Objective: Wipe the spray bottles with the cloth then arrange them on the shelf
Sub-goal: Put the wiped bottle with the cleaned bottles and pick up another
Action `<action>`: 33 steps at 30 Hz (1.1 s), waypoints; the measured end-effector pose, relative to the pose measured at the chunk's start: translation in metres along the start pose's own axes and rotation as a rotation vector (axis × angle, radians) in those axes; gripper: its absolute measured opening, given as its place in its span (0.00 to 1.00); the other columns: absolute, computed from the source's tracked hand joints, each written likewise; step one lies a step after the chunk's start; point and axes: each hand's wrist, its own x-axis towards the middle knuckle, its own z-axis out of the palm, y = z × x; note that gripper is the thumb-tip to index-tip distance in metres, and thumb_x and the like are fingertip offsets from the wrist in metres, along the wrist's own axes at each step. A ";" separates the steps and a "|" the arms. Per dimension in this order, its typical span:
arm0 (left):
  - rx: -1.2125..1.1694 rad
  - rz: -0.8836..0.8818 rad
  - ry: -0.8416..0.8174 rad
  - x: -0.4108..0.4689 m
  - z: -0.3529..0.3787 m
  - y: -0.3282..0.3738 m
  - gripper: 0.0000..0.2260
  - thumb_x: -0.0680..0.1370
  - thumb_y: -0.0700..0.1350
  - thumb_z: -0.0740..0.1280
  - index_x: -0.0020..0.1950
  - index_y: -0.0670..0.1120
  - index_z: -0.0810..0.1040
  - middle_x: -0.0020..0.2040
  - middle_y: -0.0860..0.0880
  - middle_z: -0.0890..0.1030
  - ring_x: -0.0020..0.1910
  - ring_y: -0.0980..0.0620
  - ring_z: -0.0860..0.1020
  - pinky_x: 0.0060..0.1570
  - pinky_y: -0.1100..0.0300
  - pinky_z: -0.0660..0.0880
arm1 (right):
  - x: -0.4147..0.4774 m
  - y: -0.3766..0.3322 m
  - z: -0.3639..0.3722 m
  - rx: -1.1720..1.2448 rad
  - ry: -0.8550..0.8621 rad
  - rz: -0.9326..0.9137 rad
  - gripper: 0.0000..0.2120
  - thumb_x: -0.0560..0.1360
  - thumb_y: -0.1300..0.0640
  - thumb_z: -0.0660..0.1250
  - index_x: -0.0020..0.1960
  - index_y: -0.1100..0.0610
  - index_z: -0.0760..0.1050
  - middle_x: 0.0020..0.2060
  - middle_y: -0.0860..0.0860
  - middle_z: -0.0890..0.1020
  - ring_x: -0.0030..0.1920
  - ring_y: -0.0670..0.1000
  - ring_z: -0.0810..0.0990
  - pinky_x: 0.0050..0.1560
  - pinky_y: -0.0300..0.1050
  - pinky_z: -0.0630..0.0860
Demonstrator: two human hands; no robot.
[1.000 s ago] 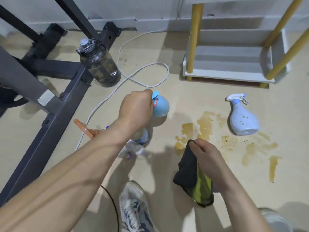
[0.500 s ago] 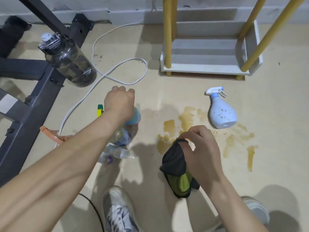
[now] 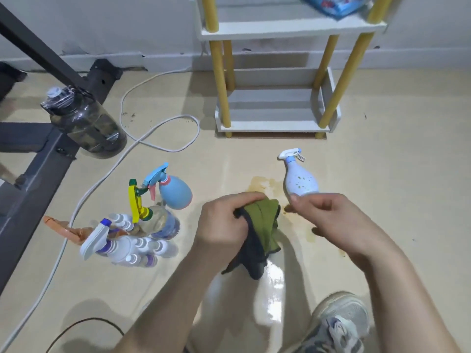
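White spray bottle (image 3: 300,183) stands upright; green-black cloth (image 3: 263,225) hangs bunched

Both bare forearms are stretched forward and drawn inward. The left grip (image 3: 224,222) is curled round the cloth (image 3: 265,222). The right grip (image 3: 331,217) is held just beside it, fingers loosely bent, nothing held.

Dark jug (image 3: 86,126); white cable (image 3: 165,150); brown spill (image 3: 262,183)

Olive green and black cloth (image 3: 262,225). Light blue round spray bottle (image 3: 175,194) with blue trigger, pink collar. White tall spray bottle (image 3: 300,184) with brown speckles, pale blue neck. Yellow trigger, green tip on clear bottle (image 3: 158,220). Purple trim on white bottle (image 3: 122,247). White shelf (image 3: 275,126), yellow posts. Beige floor (image 3: 382,174), brown stains. White cable (image 3: 163,149). Smoky grey jug (image 3: 86,123).
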 end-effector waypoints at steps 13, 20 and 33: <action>0.578 0.575 -0.122 0.038 0.058 0.038 0.12 0.67 0.32 0.67 0.47 0.46 0.79 0.42 0.49 0.74 0.41 0.48 0.73 0.41 0.58 0.73 | -0.003 0.017 -0.070 -0.418 0.568 -0.021 0.16 0.64 0.45 0.81 0.41 0.52 0.79 0.34 0.48 0.78 0.38 0.53 0.77 0.35 0.46 0.70; 0.753 0.111 -0.146 0.082 0.127 -0.031 0.09 0.76 0.47 0.63 0.54 0.50 0.68 0.37 0.48 0.79 0.38 0.43 0.77 0.37 0.54 0.72 | 0.075 0.091 -0.051 -0.519 0.533 0.217 0.18 0.69 0.42 0.73 0.36 0.54 0.71 0.38 0.51 0.79 0.39 0.55 0.78 0.33 0.45 0.69; 0.132 -0.503 -0.065 0.179 0.219 -0.094 0.17 0.75 0.54 0.67 0.55 0.51 0.62 0.48 0.51 0.77 0.45 0.47 0.76 0.46 0.55 0.71 | 0.224 0.139 -0.029 -0.249 0.589 -0.045 0.12 0.80 0.50 0.54 0.44 0.58 0.67 0.43 0.52 0.74 0.48 0.56 0.71 0.51 0.53 0.70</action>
